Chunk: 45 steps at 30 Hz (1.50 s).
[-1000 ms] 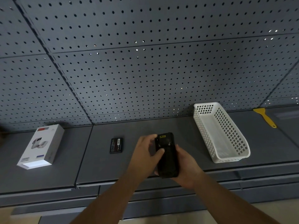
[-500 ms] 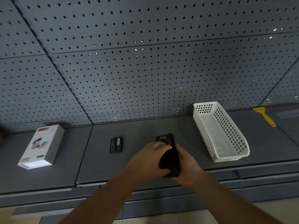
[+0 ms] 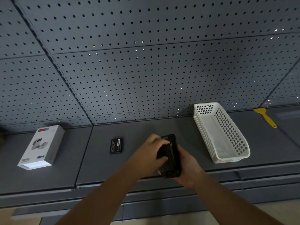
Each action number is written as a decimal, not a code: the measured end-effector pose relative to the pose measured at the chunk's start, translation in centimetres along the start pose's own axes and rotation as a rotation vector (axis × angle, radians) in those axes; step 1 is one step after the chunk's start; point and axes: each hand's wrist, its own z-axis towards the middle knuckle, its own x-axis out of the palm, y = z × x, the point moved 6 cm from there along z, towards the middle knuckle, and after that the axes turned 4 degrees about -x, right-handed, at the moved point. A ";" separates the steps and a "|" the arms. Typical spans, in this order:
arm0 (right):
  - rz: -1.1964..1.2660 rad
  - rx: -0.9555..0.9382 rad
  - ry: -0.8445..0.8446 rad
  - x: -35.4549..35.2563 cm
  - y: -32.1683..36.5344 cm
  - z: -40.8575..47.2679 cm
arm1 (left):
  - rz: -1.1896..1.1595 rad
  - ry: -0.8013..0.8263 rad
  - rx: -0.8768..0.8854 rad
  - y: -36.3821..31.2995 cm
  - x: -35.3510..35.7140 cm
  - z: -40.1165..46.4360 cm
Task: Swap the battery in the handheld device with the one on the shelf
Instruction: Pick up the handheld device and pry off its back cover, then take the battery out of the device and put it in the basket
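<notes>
Head view: device held in both hands above the shelf

The black handheld device (image 3: pixel 174 159) is gripped from below by the right hand (image 3: pixel 186 166). A dark back piece at its left side is grasped by the left hand (image 3: pixel 149 155). The spare battery (image 3: pixel 116 146) is lying flat on the shelf (image 3: pixel 100 169), left of the left hand, apart from it.

No text is sharp enough to read: the battery (image 3: pixel 116 146), lower centre-left of the frame, bears small white print and a barcode-like patch, and the white box (image 3: pixel 42 146) at lower left has blurred dark lettering near its front edge
</notes>
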 end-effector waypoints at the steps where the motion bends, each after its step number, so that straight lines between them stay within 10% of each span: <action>1: -0.005 -0.002 -0.003 0.0 0.0 0.1 | -0.022 -0.006 -0.007 0.1 -0.2 0.1; 13: -0.030 -0.011 -0.027 -1.2 0.7 0.7 | -0.637 -0.065 -0.330 6.3 -3.1 0.1; 29: -0.047 -0.006 -0.026 -1.1 0.2 1.0 | -0.029 -0.081 -0.424 11.0 -0.3 -0.2; 45: -0.016 -0.030 -0.032 -0.7 0.5 0.9 | 0.035 -0.353 -0.295 10.3 1.4 -1.0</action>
